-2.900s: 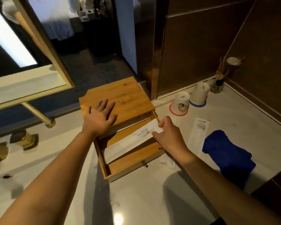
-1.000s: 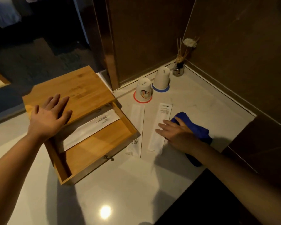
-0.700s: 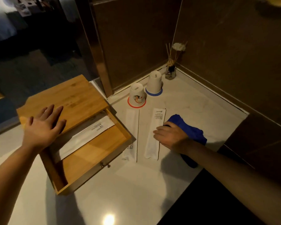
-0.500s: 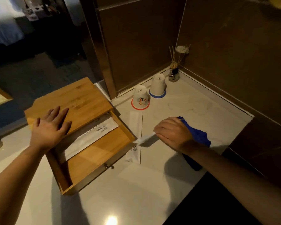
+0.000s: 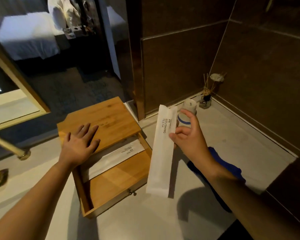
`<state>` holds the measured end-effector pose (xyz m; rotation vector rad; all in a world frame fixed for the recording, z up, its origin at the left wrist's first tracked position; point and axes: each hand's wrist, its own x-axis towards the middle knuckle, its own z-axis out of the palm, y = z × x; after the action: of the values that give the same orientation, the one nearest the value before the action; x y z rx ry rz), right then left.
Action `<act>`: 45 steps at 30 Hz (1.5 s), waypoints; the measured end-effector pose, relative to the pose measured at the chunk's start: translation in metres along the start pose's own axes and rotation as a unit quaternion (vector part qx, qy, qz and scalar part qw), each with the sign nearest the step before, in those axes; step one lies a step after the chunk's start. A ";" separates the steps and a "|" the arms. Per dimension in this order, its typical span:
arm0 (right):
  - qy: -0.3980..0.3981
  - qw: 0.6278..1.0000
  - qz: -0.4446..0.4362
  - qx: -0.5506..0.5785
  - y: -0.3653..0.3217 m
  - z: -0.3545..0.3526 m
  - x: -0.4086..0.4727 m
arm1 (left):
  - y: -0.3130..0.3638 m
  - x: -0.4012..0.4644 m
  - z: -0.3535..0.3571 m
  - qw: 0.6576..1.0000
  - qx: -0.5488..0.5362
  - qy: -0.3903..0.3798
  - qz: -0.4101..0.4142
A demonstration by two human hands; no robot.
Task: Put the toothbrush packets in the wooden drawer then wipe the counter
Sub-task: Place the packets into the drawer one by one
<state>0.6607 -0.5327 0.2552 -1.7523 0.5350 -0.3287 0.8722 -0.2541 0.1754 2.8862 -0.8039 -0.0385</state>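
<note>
- My left hand (image 5: 80, 144) lies flat, fingers spread, on the top of the wooden box (image 5: 100, 122), gripping nothing.
- Below that top the wooden drawer (image 5: 118, 181) stands pulled out, and one toothbrush packet (image 5: 116, 158) lies slantwise inside it, its printed end toward the drawer's far right corner.
- My right hand (image 5: 189, 137) pinches a second toothbrush packet (image 5: 160, 153) between thumb and fingertips, the other fingers loose.
- This packet hangs almost upright in the air just right of the drawer, lettering "BRUSHING TEETH" facing me, its lower end beside the drawer's front corner.
- A blue cloth (image 5: 222, 163) lies on the counter (image 5: 145, 222) right of the drawer, partly under my right forearm.
- Beyond the drawer's far right, an upturned cup (image 5: 189, 110) shows behind my fingers.
</note>
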 end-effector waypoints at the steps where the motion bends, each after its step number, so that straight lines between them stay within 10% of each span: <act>1: -0.004 1.000 0.000 0.014 -0.002 0.004 0.001 | 0.000 0.000 0.000 1.000 0.002 -0.001 0.000; 34: -0.088 0.988 0.049 -0.119 0.038 0.111 -0.026 | -0.003 0.000 0.003 1.000 -0.018 0.013 0.007; 45: -0.156 0.856 -0.130 -0.476 0.043 0.113 -0.037 | -0.004 0.001 0.004 1.000 -0.015 0.017 0.007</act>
<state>0.6764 -0.4267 0.1879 -2.7923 0.2070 0.0814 0.8745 -0.2521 0.1707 2.8457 -0.8096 -0.0004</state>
